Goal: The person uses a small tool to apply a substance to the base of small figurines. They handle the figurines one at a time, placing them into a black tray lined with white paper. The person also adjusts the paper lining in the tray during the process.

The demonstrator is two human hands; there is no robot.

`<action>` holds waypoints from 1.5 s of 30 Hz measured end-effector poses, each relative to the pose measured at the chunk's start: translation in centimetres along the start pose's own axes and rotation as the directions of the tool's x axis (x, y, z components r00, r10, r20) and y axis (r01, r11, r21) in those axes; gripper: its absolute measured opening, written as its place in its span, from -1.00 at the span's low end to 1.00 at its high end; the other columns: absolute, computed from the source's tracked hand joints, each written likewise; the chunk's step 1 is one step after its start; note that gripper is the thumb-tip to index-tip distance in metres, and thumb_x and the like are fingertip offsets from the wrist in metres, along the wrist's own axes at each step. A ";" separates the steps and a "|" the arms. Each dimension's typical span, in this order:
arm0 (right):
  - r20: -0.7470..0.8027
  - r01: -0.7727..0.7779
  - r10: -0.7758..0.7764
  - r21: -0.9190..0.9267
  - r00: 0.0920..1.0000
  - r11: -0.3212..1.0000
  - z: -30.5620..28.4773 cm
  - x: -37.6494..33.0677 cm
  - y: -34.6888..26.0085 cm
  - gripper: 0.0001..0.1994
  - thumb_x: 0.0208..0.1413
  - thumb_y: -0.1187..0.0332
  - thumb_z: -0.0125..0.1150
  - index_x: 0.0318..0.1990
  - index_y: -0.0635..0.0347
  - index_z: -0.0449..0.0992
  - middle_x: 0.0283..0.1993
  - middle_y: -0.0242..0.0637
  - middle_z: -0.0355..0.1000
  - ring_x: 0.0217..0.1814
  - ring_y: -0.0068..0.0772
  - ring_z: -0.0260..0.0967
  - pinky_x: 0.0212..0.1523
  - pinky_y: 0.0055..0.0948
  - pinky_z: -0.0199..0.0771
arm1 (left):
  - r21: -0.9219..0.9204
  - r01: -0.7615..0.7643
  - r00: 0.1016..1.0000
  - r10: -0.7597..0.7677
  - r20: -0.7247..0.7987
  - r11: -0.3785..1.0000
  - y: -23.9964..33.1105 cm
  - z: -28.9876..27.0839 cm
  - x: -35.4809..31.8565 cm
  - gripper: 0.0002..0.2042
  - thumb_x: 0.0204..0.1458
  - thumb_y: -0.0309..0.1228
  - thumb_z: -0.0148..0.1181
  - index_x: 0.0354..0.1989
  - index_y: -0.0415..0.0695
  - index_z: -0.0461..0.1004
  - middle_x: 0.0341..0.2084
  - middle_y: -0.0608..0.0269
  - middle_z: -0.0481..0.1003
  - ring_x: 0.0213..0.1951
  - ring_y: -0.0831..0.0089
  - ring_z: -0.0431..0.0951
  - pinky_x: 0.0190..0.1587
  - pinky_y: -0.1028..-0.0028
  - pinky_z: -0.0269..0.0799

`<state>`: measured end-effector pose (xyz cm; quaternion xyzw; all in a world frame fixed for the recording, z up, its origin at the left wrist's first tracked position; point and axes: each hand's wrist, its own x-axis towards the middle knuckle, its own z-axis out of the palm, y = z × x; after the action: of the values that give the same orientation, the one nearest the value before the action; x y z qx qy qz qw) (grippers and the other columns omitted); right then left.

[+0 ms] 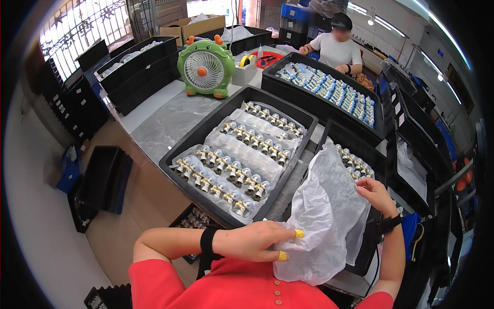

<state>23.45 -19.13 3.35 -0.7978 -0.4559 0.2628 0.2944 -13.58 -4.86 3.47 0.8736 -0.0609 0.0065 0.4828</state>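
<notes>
A thin, crumpled white sheet (321,216), soft like tissue or film, hangs between my hands over the tray on the right. My left hand (257,241), with yellow tape on its thumb and a finger, pinches the sheet's near left edge. On the far side, my right hand (380,196) has its fingertips closed at the sheet's right edge. Small figurines (352,159) in white and yellow show beside the sheet in the right black tray (329,131); the sheet hides the rest. Left of it, a larger black tray (237,98) holds rows of similar figurines (234,172) between white sheets.
A green animal-shaped fan (205,69) stands at the far left of the table. Behind the trays, another black tray (270,80) holds blue-and-white figurines. A co-worker (337,49) sits beyond it. Black bins (136,77) line the left edge, and stacked trays (411,149) stand at right.
</notes>
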 end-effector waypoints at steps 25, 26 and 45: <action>-0.173 -0.026 -0.029 -0.303 0.985 0.953 4.2 7.2 5.1 -0.67 -0.25 0.31 0.27 -0.27 0.26 0.45 -0.47 -0.20 0.45 -0.43 -0.30 0.41 -0.33 -0.37 0.41 | 0.221 -0.095 0.959 0.148 -0.240 0.971 -1.6 1.9 -1.8 -0.62 0.06 -0.24 0.13 -0.05 -0.24 0.32 -0.45 0.03 0.41 -0.27 0.11 0.42 -0.14 0.25 0.28; -0.187 -0.005 -0.049 -0.276 0.981 0.961 4.2 7.3 5.6 -0.70 -0.24 0.33 0.25 -0.30 0.27 0.45 -0.48 -0.20 0.44 -0.44 -0.30 0.40 -0.34 -0.36 0.40 | 0.194 -0.041 0.969 0.087 -0.233 0.980 -1.2 1.8 -1.7 -0.62 0.06 -0.25 0.13 -0.03 -0.23 0.33 -0.44 0.05 0.41 -0.29 0.13 0.43 -0.18 0.28 0.31; -0.155 0.047 -0.051 -0.031 0.987 0.998 3.7 8.2 8.0 -0.64 -0.21 0.26 0.22 -0.24 0.32 0.52 -0.36 -0.13 0.52 -0.30 -0.26 0.48 -0.22 -0.37 0.41 | -0.421 0.296 0.690 -0.496 -0.526 0.858 2.9 1.4 -8.8 -0.67 0.02 -0.61 0.11 0.01 -0.34 0.42 -0.28 0.31 0.52 -0.30 0.71 0.44 -0.24 0.64 0.40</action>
<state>29.14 -14.29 -6.10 -0.8083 -0.4546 0.1862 0.3246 -22.69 -6.64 4.55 0.7291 0.2928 0.1769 0.5928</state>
